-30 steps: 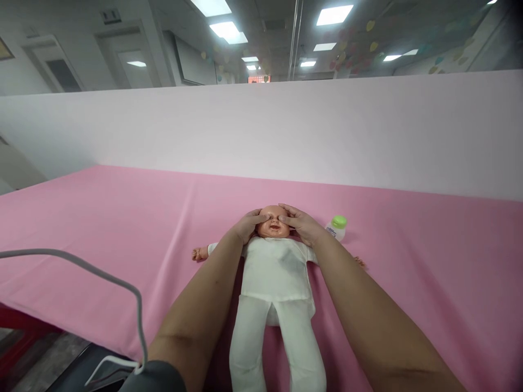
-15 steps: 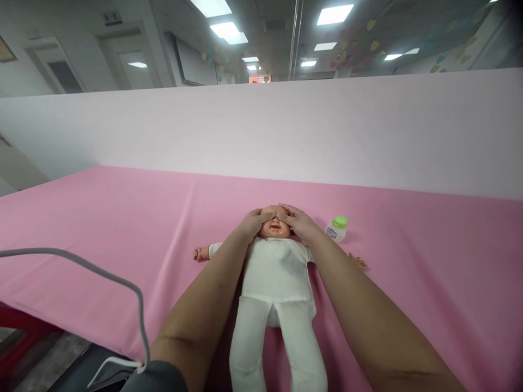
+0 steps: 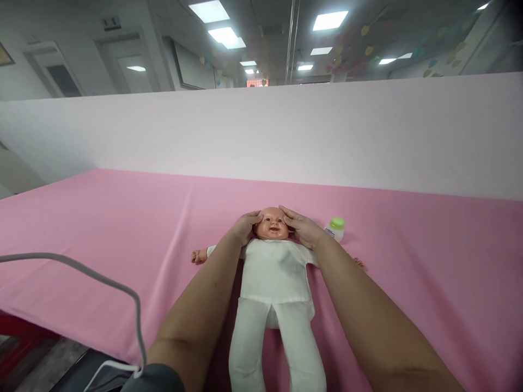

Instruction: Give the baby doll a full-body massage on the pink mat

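Note:
A baby doll point(image 3: 275, 272) in a white top and trousers lies on its back, its bald head point(image 3: 273, 223) away from me. My left hand point(image 3: 247, 224) cups one side of that head, its thumb at the temple beside the eye. On the other side, my right hand point(image 3: 301, 224) is curved round the head, thumb at the temple and a finger reaching along the top. Both eyes and the open mouth of the doll show between my hands. The fingertips behind the head are partly hidden. The doll's arms stretch out sideways, partly covered by my forearms.
A clear bottle with a green lid point(image 3: 335, 228) stands right of the doll's head. Pink cloth point(image 3: 134, 218) covers the table, with a white panel point(image 3: 261, 136) behind it. A grey cable point(image 3: 102, 279) loops in at the lower left, near my left arm.
My thumbs have moved outward from the middle of the doll's brow to its temples, uncovering the eyes. Both hands remain at the head. The view has shifted slightly.

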### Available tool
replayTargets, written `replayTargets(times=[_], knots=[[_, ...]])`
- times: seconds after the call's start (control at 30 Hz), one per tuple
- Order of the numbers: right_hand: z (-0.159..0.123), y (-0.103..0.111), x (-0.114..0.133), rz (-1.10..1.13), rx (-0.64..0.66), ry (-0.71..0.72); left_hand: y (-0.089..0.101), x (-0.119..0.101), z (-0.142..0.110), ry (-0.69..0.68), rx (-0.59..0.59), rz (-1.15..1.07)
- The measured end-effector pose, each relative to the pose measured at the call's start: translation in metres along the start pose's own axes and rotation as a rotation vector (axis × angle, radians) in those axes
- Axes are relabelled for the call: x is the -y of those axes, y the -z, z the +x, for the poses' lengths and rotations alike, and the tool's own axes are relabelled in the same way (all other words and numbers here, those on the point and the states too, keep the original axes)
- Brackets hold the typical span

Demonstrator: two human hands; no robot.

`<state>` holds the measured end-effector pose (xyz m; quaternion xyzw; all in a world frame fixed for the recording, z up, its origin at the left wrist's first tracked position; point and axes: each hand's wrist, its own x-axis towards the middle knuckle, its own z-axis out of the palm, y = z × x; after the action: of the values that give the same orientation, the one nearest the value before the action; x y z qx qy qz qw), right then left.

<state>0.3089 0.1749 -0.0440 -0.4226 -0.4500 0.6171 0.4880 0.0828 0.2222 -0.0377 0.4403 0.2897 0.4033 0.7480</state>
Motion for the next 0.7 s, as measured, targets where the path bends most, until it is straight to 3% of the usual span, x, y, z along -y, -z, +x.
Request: replayTargets(times=[0.1,0.2,0.5,0.7], knots=[[-0.003,0.007,-0.001,0.027,0.085,0.001,0.003,-0.003,-0.005,0.010,0.094,0.005],[-0.005,0.004,0.001,0.024,0.071,0.002,0.002,-0.006,-0.007,0.010,0.126,0.022],[-0.008,-0.028,0.021,-0.112,-0.071,0.077,-0.012,-0.012,-0.004,0.034,-0.036,0.226],[-0.005,-0.035,0.019,-0.093,-0.186,0.085,-0.009,-0.004,0.002,0.024,-0.054,0.270]])
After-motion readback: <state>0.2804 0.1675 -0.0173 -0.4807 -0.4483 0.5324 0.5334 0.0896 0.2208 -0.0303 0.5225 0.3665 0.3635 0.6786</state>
